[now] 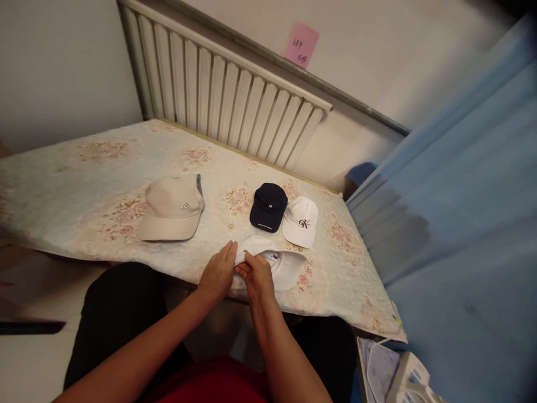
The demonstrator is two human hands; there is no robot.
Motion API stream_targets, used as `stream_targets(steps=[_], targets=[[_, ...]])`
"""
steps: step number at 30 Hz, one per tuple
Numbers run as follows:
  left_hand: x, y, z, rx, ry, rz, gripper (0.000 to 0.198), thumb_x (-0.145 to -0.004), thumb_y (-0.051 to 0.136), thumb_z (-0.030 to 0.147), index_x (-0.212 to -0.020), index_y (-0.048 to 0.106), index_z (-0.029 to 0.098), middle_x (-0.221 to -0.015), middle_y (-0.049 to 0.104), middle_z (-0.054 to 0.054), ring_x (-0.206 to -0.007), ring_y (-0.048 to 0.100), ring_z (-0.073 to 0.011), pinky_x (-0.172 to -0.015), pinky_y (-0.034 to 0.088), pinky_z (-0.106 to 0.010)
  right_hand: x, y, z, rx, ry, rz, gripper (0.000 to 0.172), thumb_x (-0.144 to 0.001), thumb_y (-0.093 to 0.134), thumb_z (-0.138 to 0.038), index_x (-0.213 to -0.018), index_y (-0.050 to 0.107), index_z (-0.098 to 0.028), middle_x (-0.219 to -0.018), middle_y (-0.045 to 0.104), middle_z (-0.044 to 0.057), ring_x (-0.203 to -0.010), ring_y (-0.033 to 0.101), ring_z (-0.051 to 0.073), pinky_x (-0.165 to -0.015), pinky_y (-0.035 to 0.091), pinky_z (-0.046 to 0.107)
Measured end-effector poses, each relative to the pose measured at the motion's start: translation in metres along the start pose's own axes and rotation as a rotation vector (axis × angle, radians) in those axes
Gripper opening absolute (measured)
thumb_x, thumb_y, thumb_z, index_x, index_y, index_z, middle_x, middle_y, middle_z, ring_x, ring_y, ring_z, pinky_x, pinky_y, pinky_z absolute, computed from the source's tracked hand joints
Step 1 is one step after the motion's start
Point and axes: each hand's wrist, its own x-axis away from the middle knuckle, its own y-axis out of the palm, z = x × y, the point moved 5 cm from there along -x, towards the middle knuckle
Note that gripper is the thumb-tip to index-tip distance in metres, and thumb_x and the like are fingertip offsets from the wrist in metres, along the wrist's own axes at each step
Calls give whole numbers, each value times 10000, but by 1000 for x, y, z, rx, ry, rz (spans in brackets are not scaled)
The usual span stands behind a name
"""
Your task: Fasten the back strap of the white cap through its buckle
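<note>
A white baseball cap lies tilted near the bed's front edge, its hollow inside partly turned toward me and its brim pointing right. My left hand is closed on the cap's left end, at the back strap. Close beside it, my right hand pinches the same end, fingers curled around the edge. The strap's fastening is hidden by my fingers. Just beyond are a dark navy cap and a second white cap with black lettering, side by side. A beige cap sits farther left.
The floral-covered bed spans the view. Behind it stand a white radiator and a wall with a pink note. A blue curtain hangs at right. A white device with a cable sits at lower right.
</note>
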Motion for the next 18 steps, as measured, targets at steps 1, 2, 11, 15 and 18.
stream_targets(steps=[1,2,11,15,18], targets=[[0,0,-1,-5,10,3,544,-792,377,38,-1332,384,101,-1300,546,-210,-1192,537,-260,-933,485,-420,1,0,-1,-9,2,10,253,-620,726,-229,-648,478,-188,-524,589,-45,-454,562,96,-491,485,223],[0,1,-2,-10,19,5,543,-792,367,36,-1331,387,100,-1292,555,-205,-1180,548,-252,-928,490,-412,1,1,-2,-19,4,22,261,-611,731,-226,-645,474,-190,-518,583,-50,-451,556,93,-488,477,218],[-3,-2,4,-52,55,-2,473,-837,354,83,-1302,434,56,-1267,574,-215,-1171,555,-256,-933,489,-395,5,11,-4,-100,39,61,203,-610,704,-227,-689,523,-180,-522,559,-63,-468,516,83,-486,452,209],[-5,-2,4,-42,47,15,458,-848,355,97,-1295,442,45,-1271,566,-229,-1191,539,-266,-945,478,-408,4,12,-4,-100,51,77,209,-609,696,-217,-665,497,-187,-492,519,-79,-446,486,78,-464,433,209],[-7,-3,5,-27,37,38,455,-857,358,104,-1300,437,37,-1291,547,-237,-1213,519,-274,-963,464,-415,3,12,-5,-104,36,81,216,-617,694,-215,-661,485,-187,-496,519,-84,-443,488,70,-465,427,199]])
